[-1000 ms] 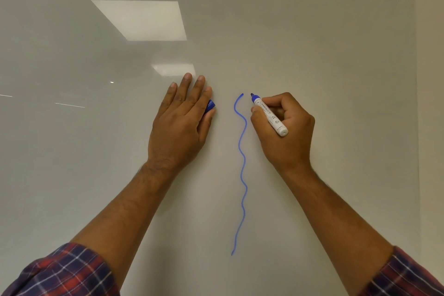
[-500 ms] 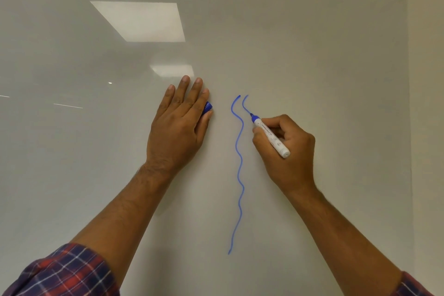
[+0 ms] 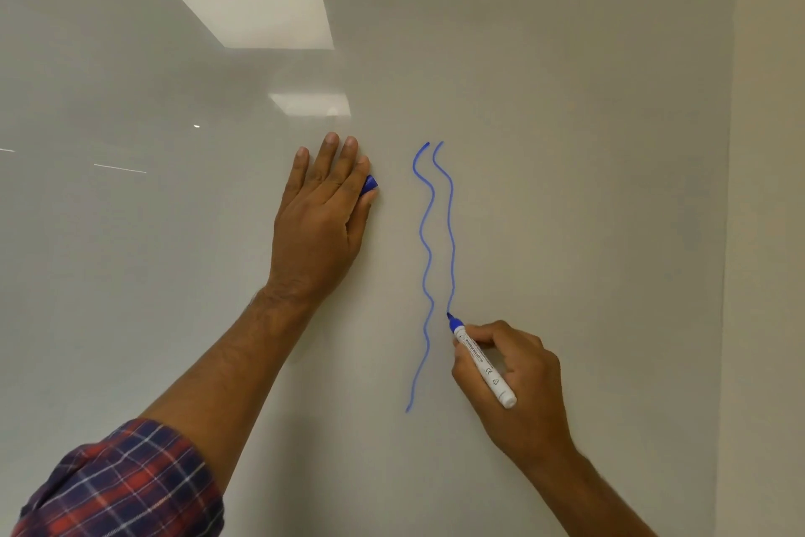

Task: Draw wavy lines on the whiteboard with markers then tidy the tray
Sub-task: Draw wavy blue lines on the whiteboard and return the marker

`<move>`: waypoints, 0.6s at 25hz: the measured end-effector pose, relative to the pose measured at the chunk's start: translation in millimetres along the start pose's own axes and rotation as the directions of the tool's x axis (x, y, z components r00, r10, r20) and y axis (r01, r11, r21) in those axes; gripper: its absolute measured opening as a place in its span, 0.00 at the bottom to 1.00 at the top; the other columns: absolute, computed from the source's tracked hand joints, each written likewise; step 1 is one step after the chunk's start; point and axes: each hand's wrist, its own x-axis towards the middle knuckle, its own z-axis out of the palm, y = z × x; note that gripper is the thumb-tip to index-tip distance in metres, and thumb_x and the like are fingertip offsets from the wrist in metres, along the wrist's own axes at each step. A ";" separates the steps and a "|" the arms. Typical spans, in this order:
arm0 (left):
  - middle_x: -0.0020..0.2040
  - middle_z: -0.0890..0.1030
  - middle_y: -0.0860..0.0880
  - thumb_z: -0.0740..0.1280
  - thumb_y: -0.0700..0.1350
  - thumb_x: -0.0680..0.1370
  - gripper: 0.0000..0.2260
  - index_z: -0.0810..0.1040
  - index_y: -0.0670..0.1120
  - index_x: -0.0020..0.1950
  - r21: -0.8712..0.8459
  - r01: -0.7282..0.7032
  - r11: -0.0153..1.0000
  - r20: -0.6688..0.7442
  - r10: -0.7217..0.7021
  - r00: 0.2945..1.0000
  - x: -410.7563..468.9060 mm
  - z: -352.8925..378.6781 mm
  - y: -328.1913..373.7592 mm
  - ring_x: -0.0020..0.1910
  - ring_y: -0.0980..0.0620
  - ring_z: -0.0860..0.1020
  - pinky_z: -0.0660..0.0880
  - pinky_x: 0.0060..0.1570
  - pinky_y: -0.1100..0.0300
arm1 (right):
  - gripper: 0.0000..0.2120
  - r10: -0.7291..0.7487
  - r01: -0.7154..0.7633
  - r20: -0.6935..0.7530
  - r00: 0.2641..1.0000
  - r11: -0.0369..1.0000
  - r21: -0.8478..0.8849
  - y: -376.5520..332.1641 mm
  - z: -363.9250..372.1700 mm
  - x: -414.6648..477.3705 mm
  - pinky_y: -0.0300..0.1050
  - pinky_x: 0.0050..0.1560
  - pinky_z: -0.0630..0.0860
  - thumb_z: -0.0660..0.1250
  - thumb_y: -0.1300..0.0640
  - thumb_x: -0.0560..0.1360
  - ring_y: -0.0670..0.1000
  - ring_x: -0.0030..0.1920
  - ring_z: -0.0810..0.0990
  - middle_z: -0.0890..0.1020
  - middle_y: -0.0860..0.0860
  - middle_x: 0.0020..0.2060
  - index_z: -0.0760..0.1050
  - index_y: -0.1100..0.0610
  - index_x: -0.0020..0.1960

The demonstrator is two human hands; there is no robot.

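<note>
A white whiteboard (image 3: 588, 122) fills the view. On it runs a long blue wavy line (image 3: 426, 271), with a second, shorter wavy line (image 3: 451, 231) just to its right. My right hand (image 3: 527, 401) grips a white marker (image 3: 484, 367) whose blue tip touches the lower end of the second line. My left hand (image 3: 320, 227) lies flat against the board to the left of the lines, fingers straight. The blue marker cap (image 3: 370, 183) is pinched between its thumb and index finger. The tray is not in view.
The right edge of the board meets a beige wall (image 3: 766, 231). Ceiling lights reflect (image 3: 248, 7) in the board's upper left. My plaid sleeve (image 3: 126, 484) shows at the bottom left.
My right hand has moved down the board with the marker, and the second wavy line has grown from a short start to about two thirds of the first. The left hand stayed put.
</note>
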 end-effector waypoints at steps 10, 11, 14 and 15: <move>0.74 0.77 0.41 0.63 0.45 0.88 0.18 0.76 0.37 0.74 -0.131 0.123 0.984 0.107 -0.110 0.988 -74.1 -32.8 27.5 0.78 0.40 0.71 0.66 0.79 0.39 | 0.04 0.122 -0.117 0.059 0.991 0.990 -0.077 -5.2 10.1 -74.0 0.63 0.49 0.82 0.71 0.54 0.74 0.37 0.40 0.76 0.79 0.40 0.34 0.82 0.54 0.44; 0.75 0.77 0.41 0.62 0.45 0.88 0.18 0.75 0.37 0.75 -0.146 0.143 0.979 0.136 -0.124 0.983 -82.0 -35.9 31.3 0.78 0.41 0.71 0.65 0.80 0.40 | 0.03 0.127 -0.122 0.067 0.990 0.990 -0.067 -5.7 11.1 -76.6 0.64 0.49 0.82 0.72 0.55 0.73 0.38 0.40 0.76 0.79 0.40 0.34 0.82 0.54 0.44; 0.78 0.73 0.42 0.58 0.48 0.88 0.21 0.72 0.39 0.78 -0.241 0.298 0.924 0.280 -0.228 0.933 -101.6 -45.8 47.0 0.82 0.44 0.66 0.61 0.83 0.48 | 0.01 0.197 -0.197 0.068 0.978 0.980 0.000 -9.0 10.3 -78.2 0.58 0.44 0.83 0.74 0.58 0.73 0.45 0.38 0.80 0.82 0.41 0.35 0.82 0.54 0.44; 0.80 0.71 0.44 0.57 0.49 0.89 0.21 0.71 0.41 0.79 -0.281 0.386 0.879 0.328 -0.290 0.899 -107.7 -50.1 53.3 0.83 0.46 0.65 0.59 0.83 0.51 | 0.03 0.266 -0.269 0.061 0.962 0.961 0.057 -9.9 9.0 -78.3 0.54 0.40 0.82 0.75 0.60 0.74 0.47 0.36 0.81 0.83 0.43 0.35 0.82 0.54 0.44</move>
